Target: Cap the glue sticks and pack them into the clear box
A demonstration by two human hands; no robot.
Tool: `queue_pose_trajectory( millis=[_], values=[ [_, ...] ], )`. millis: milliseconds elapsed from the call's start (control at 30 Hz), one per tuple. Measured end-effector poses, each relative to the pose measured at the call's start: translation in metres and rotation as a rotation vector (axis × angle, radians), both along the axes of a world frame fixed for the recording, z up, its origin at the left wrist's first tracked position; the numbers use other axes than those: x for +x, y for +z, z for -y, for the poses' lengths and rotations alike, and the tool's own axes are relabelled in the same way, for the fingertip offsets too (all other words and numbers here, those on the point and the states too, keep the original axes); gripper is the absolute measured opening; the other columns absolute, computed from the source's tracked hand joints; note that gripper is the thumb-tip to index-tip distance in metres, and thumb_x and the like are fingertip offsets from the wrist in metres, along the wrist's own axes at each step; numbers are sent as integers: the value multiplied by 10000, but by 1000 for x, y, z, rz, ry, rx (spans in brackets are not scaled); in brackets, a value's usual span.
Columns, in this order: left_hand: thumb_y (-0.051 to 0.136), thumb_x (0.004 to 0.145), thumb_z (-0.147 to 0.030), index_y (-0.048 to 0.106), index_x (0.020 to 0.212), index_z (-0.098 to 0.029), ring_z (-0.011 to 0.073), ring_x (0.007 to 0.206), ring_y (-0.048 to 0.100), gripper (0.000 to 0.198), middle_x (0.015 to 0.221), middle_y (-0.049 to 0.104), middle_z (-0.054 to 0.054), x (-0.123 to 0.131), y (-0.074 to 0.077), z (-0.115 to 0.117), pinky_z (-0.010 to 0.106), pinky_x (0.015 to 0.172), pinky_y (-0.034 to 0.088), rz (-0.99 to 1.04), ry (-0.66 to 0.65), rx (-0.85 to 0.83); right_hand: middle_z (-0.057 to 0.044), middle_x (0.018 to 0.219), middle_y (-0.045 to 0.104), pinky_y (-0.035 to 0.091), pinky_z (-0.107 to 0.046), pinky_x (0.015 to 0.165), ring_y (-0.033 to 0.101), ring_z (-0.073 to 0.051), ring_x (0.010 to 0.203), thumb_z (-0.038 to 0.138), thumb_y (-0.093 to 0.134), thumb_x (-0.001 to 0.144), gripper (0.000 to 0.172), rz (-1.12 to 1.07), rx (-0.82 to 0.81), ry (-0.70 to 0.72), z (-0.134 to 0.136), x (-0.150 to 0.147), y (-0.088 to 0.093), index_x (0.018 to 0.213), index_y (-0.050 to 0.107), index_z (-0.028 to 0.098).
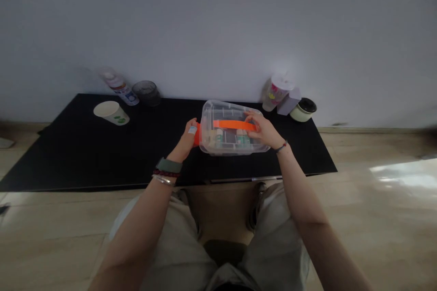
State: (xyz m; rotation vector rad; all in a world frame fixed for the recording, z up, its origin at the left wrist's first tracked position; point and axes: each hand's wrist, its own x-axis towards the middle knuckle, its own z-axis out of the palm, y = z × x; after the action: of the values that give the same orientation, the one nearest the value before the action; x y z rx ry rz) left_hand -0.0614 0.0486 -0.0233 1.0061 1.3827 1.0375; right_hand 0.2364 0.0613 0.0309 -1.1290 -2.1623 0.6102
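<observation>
A clear plastic box with an orange handle across its lid sits on a black table, small bottles and items visible inside. My left hand presses against the box's left end, fingers closed on the orange clasp there; a plaster wraps one finger. My right hand grips the right end of the lid near the handle's end, fingers curled over it.
A paper cup lies at the back left, beside a spray bottle and a dark glass. At the back right stand a lidded tumbler, a pale box and a small jar. My knees are below the table edge.
</observation>
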Motion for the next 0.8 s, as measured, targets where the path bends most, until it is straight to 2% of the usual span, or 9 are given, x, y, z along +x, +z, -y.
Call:
queue_pose_trajectory(
  millis=[67, 200, 267, 367, 533, 667, 800],
  values=[
    [391, 932, -672, 432, 1425, -306, 201, 915, 618, 615, 1326, 553, 94, 1, 4, 1, 265, 586, 544, 33, -17, 13, -118, 1360, 615, 361, -534, 1150, 456, -307, 1397, 249, 697, 752, 287, 79, 26, 12, -1, -7, -3, 1030, 635, 219],
    [328, 946, -678, 493, 1389, -274, 221, 920, 632, 622, 1274, 605, 102, 3, 9, 3, 283, 585, 555, 63, -101, 19, -124, 1392, 594, 354, -526, 1162, 437, -305, 1413, 220, 671, 767, 295, 181, 49, -8, -2, -13, -6, 1061, 654, 211],
    [418, 930, -654, 490, 1391, -262, 230, 948, 636, 610, 1277, 609, 102, 3, 8, 4, 305, 629, 574, 22, -102, 52, -116, 1416, 579, 351, -531, 1162, 415, -303, 1430, 239, 654, 787, 300, 206, 47, -13, -1, -13, -7, 1086, 660, 218],
    [558, 885, -588, 496, 1378, -231, 247, 1035, 627, 612, 1280, 608, 107, 4, 4, 4, 369, 787, 586, -64, -90, 149, -115, 1411, 585, 346, -546, 1157, 408, -309, 1435, 329, 637, 839, 305, 218, 41, -23, 1, -15, -7, 1123, 667, 222],
    [534, 915, -488, 524, 1340, -202, 255, 1160, 591, 512, 1263, 626, 102, 4, -2, 1, 457, 1045, 469, -164, -71, 247, -122, 1396, 593, 353, -536, 1155, 459, -305, 1392, 520, 594, 899, 379, 148, 95, -119, 4, -17, -5, 1131, 673, 230],
    [542, 920, -415, 542, 1329, -201, 264, 1247, 554, 461, 1352, 589, 119, 1, -2, -6, 465, 1119, 400, -253, -34, 279, -142, 1404, 577, 310, -560, 1176, 431, -314, 1406, 586, 523, 926, 461, 89, 159, -303, 0, -8, -7, 1162, 662, 215],
    [536, 938, -413, 514, 1380, -200, 272, 1350, 484, 491, 1489, 482, 142, 0, 6, -20, 466, 1154, 366, -298, 4, 394, -165, 1477, 501, 287, -584, 1180, 374, -335, 1441, 640, 472, 931, 577, 104, 115, -345, -4, 0, -17, 1265, 626, 195]
  ],
)
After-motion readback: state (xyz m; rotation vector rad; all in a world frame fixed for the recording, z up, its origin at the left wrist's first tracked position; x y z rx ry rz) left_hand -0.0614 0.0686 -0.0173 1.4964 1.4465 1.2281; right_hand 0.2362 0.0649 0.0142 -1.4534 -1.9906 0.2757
